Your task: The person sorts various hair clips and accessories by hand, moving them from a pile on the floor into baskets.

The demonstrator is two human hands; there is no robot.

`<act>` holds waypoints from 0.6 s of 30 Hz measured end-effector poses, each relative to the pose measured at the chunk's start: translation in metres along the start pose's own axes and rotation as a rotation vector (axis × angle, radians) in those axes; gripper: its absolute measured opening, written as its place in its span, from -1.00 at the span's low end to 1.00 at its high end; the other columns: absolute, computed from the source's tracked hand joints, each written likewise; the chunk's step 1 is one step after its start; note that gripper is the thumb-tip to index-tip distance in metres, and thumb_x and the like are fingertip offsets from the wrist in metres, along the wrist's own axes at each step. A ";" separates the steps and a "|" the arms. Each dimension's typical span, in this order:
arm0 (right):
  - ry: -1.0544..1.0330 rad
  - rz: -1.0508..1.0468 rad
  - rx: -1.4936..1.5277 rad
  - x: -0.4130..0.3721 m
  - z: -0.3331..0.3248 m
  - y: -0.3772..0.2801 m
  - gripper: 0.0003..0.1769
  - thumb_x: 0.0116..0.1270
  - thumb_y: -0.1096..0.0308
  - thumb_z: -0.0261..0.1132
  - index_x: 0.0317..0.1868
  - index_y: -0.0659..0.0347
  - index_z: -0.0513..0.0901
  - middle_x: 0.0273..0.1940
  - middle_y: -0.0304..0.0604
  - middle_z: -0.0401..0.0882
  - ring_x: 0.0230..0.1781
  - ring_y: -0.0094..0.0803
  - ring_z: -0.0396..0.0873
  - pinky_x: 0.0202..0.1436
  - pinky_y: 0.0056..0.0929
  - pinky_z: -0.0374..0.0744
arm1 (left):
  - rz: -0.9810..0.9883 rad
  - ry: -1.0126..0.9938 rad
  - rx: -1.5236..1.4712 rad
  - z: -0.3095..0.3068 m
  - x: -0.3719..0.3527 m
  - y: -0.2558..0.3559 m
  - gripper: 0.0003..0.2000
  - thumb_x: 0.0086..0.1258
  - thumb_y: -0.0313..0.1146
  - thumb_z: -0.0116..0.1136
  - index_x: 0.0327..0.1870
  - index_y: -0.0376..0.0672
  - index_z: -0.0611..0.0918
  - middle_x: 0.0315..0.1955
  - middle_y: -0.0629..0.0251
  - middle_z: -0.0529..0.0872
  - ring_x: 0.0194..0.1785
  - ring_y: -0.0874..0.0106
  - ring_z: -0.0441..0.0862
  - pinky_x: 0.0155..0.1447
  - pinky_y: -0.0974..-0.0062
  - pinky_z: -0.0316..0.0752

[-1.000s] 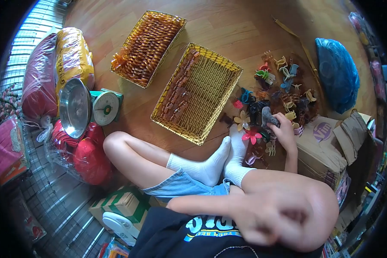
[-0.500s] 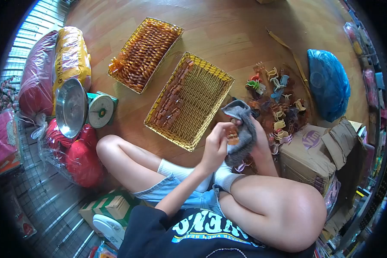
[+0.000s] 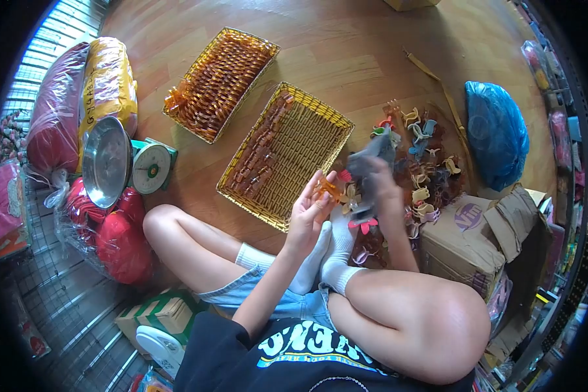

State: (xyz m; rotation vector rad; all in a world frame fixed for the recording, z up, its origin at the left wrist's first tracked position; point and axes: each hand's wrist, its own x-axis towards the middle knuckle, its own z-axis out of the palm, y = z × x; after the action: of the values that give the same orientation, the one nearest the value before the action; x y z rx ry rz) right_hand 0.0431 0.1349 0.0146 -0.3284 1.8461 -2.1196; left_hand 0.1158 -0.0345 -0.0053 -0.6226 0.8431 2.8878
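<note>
Between the thumb and fingers of my left hand is an amber hair claw clip, held up near the basket's right corner. A grey cloth hangs from my right hand, smeared by motion, and is apart from the clip. Below and beyond the cloth lies a pile of hair claw clips in many colours. The nearer woven basket has a row of brownish amber clips along its left side. In the farther basket, rows of amber clips fill the inside.
Left of the baskets stand a green scale with a metal pan and plastic-wrapped bundles. On the right are a blue plastic bag, an opened cardboard box and a tan strap. My crossed legs are in front.
My hands have moved apart. The cloth has come off the clip and shifted with my right hand, while my left hand has moved left with the clip toward the nearer basket.
</note>
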 end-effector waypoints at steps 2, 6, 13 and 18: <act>-0.192 -0.044 -0.457 0.005 0.039 -0.008 -0.51 0.23 0.50 0.25 0.21 0.24 0.51 0.26 0.00 0.41 0.28 -0.16 0.41 0.39 -0.29 0.28 | -0.070 0.001 -0.073 -0.008 0.001 -0.008 -0.46 0.42 -0.44 -0.02 0.42 -0.27 0.20 0.26 0.13 0.46 0.30 0.36 0.44 0.38 0.35 0.32; -0.001 0.004 -0.468 -0.008 0.054 0.026 -0.55 0.19 0.48 0.31 0.13 0.29 0.55 0.11 0.05 0.54 0.10 -0.17 0.55 0.21 -0.33 0.45 | -0.010 0.072 0.038 0.015 -0.003 0.000 -0.40 0.41 -0.35 -0.10 0.47 -0.19 0.10 0.40 0.16 0.26 0.40 0.35 0.28 0.46 0.36 0.15; 0.129 0.170 -0.277 -0.010 0.056 0.029 -0.75 0.16 0.45 0.43 -0.16 0.32 0.63 -0.35 -0.27 0.64 -0.35 -0.64 0.55 -0.25 -0.62 0.52 | -0.020 -0.075 0.195 0.000 0.016 -0.001 -0.46 0.46 -0.28 -0.12 0.42 -0.24 0.14 0.35 0.17 0.31 0.36 0.35 0.31 0.43 0.41 0.20; 0.247 0.087 -0.140 -0.013 0.059 0.048 -0.86 0.28 0.44 0.35 -0.19 0.31 0.64 -0.37 -0.32 0.64 -0.37 -0.68 0.53 -0.28 -0.64 0.50 | -0.099 -0.153 0.091 -0.002 0.008 0.008 -0.47 0.50 -0.32 -0.06 0.44 -0.25 0.16 0.31 0.22 0.36 0.32 0.37 0.37 0.40 0.42 0.26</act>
State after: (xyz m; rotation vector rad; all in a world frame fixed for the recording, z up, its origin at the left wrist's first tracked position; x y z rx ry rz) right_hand 0.0808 0.0793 -0.0240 -0.0157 2.1097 -2.0535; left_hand 0.1074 -0.0430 -0.0059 -0.4162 0.8903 2.7487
